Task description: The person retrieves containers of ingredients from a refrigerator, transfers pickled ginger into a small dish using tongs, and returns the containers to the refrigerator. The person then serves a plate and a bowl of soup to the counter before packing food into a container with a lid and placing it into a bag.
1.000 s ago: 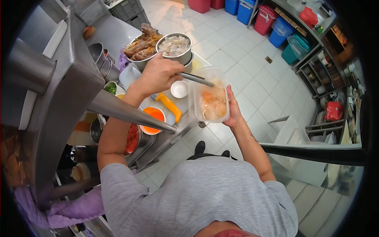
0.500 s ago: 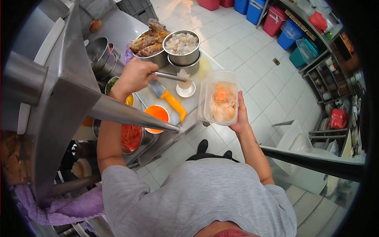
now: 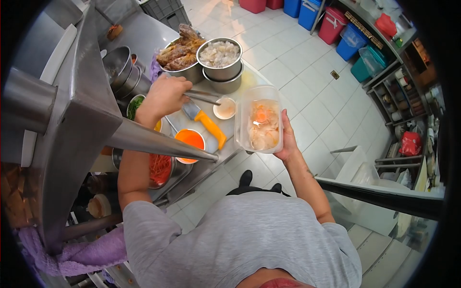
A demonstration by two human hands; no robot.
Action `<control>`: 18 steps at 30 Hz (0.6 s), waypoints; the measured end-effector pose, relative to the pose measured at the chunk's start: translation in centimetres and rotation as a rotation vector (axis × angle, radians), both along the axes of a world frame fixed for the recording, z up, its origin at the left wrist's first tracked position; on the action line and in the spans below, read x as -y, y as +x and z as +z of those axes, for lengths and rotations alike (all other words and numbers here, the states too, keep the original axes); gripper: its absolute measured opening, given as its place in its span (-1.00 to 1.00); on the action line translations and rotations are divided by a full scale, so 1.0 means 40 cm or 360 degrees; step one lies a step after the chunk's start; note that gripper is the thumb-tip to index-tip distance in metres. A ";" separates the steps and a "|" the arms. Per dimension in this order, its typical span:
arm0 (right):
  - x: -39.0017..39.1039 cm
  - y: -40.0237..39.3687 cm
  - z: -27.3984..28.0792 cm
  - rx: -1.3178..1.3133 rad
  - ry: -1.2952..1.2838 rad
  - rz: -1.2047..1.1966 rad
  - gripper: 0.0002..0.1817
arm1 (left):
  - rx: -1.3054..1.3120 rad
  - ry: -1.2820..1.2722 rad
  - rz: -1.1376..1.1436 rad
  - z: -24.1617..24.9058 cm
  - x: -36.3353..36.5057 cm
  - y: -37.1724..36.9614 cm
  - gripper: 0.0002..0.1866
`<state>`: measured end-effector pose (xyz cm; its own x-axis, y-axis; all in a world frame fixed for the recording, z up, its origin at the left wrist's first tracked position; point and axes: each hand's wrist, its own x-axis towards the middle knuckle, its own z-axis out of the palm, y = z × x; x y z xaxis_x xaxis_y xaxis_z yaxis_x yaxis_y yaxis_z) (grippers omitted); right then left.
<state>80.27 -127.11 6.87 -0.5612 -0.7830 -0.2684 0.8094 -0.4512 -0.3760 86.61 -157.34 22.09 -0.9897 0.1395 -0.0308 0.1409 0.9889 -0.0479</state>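
Note:
In my left hand (image 3: 164, 96), closed, are metal tongs (image 3: 204, 99), their two arms apart with tips by a small white cup (image 3: 224, 116). Pale food (image 3: 225, 107) lies in the cup. My right hand (image 3: 287, 140) supports a translucent plastic container (image 3: 243, 122) from its outer side and below, fingers partly hidden. Orange and pale pieces in liquid (image 3: 263, 126) fill much of it. Below the tongs lies a yellow-handled knife (image 3: 210, 127) on the cutting board. Next to it stands a bowl with bright orange contents (image 3: 189, 139).
A metal pot of pale chopped food (image 3: 220, 54) sits on another pot (image 3: 224, 86). Beside them is a pot of brown meat (image 3: 181, 56). Shredded orange food (image 3: 159, 169) lies near my left forearm. A metal rail (image 3: 161, 140) crosses above that arm.
The tongs have opened, and the pale piece they held is now in the cup. The container has shifted slightly left with my right hand.

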 end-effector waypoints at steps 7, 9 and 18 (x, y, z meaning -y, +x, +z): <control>0.009 -0.016 -0.014 -0.0110 0.0071 -0.0012 -0.19 | 0.0022 0.0262 -0.0413 0.061 -0.103 -0.013 -0.80; 0.015 -0.021 -0.011 -0.0142 0.0063 0.0030 -0.19 | -0.0043 -0.0018 -0.0608 0.016 -0.148 -0.050 -0.82; 0.016 -0.027 -0.024 -0.0091 0.0009 0.0101 -0.23 | -0.0130 -0.0364 -0.0906 -0.084 -0.248 -0.115 -0.89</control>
